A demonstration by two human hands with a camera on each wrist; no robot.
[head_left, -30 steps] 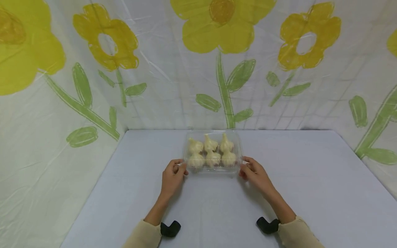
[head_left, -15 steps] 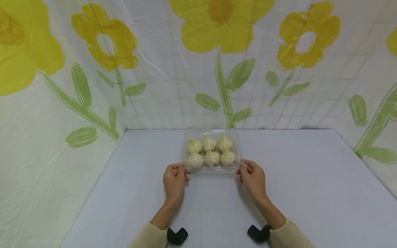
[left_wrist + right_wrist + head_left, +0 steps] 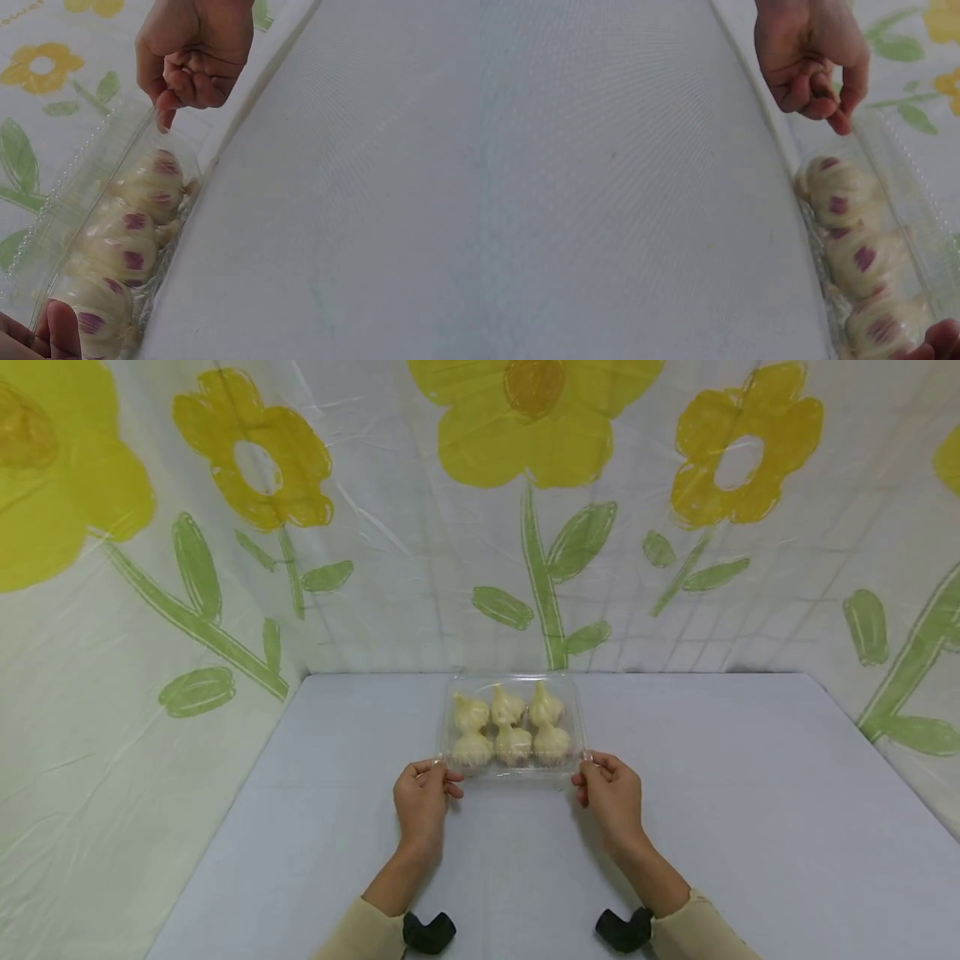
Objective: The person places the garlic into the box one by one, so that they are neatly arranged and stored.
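A clear plastic clamshell box [image 3: 517,772] holds several pale garlic bulbs [image 3: 513,747] in two rows, behind the middle of the table. My left hand [image 3: 422,802] pinches its front left corner, and my right hand [image 3: 615,797] pinches the front right corner, thumbs on top at the rim. Seen from the left wrist, the bulbs [image 3: 127,240] show purple patches through the clear wall. There, the fingers [image 3: 64,330] of my left hand enter at the lower left. In the right wrist view, fingertips [image 3: 943,339] of my right hand show at the lower right corner.
A white cloth covers the table [image 3: 720,793], whose back edge lies just behind the box. White sheeting with yellow flowers [image 3: 534,389] hangs at the back and sides. Black wrist mounts [image 3: 429,932] stick out inward from both beige sleeves.
Compared with a second ago, both hands have drawn slightly toward the body and round to the box's front corners, with the wrists closer together. The box stays almost in place.
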